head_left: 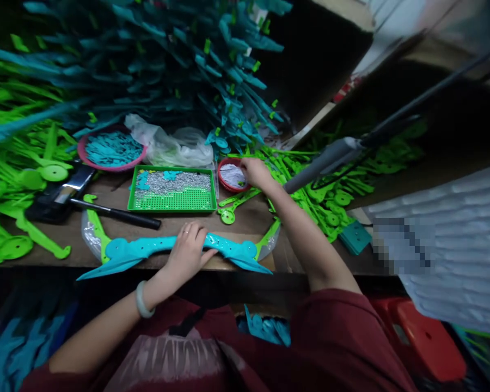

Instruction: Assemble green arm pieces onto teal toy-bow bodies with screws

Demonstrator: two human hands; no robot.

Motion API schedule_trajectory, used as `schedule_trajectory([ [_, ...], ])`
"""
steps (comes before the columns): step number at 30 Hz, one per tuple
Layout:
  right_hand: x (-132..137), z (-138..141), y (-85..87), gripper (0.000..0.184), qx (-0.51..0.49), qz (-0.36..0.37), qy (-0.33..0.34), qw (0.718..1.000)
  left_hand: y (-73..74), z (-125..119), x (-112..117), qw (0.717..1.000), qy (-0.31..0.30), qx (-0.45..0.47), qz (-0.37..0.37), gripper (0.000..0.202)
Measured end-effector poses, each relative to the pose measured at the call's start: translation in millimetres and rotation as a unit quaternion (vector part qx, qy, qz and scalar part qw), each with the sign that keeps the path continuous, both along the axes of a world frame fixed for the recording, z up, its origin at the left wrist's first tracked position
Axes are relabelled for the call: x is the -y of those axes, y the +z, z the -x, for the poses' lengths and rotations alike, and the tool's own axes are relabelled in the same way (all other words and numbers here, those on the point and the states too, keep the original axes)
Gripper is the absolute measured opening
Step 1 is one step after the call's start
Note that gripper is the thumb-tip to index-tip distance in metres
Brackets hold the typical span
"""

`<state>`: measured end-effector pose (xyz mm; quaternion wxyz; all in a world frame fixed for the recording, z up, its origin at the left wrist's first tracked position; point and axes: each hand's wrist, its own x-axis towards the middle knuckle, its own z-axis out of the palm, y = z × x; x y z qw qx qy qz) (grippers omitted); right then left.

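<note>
Teal blade piece (139, 249) lies along the near edge of the surface (212, 220). Left hand (188, 247) rests flat on its middle, fingers released, probably pinning it against sliding. Right hand (255, 171) is forward in the red bowl (228, 177) of small parts, grip can't tell. Green screw tray (171, 189) sits just ahead of the left hand, in easy reach.

two hands (188, 246) (255, 172), one long teal piece (139, 247), one green tray (175, 202), two round bowls (80, 151) (222, 184)

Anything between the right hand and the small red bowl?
Nothing visible. The right hand is at the red bowl, fingertips over its right rim. The green tray sits to the bowl's left, out of the path.
</note>
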<state>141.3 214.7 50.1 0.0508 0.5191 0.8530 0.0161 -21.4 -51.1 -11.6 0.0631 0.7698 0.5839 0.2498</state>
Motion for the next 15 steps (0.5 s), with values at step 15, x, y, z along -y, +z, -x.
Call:
schedule_trajectory([
  [15,217.0,-6.6,43.0,0.028,-0.172,-0.017,0.349,0.921,47.9,8.1,22.2,0.956,-0.044,0.287,0.033,0.019],
])
